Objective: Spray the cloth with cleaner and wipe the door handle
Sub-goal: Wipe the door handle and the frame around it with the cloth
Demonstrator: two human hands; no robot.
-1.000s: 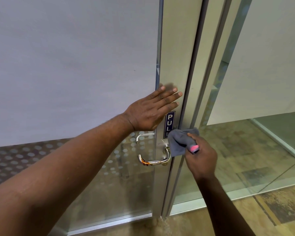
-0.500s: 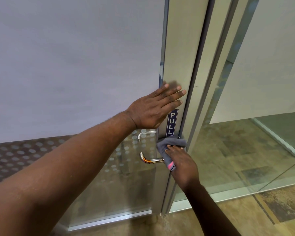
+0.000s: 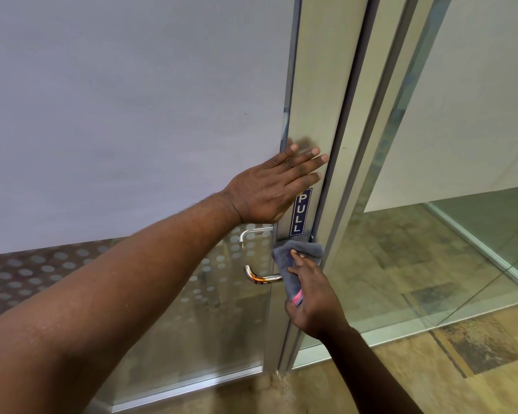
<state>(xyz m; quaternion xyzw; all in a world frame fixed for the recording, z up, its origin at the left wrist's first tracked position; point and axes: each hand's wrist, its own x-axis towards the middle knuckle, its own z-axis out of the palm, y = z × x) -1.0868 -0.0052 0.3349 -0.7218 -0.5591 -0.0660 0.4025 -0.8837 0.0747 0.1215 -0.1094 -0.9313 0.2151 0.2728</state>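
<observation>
Now at wiping stage. L hand (image 3: 269,189) flat on door stile (image 3: 320,85), fingers straight & close together, holding nothing; prob. bracing door so it won't swing under rubbing. PULL sign (image 3: 301,212) just below those fingertips. R hand (image 3: 311,297) grips grey cloth (image 3: 287,264), fingers curled round it, index on top pressing it onto base of door handle (image 3: 260,277) where lever meets stile. Lever's free end sticks out left of R fingers, uncovered; likely next to wipe. Can't tell if cloth damp.
</observation>
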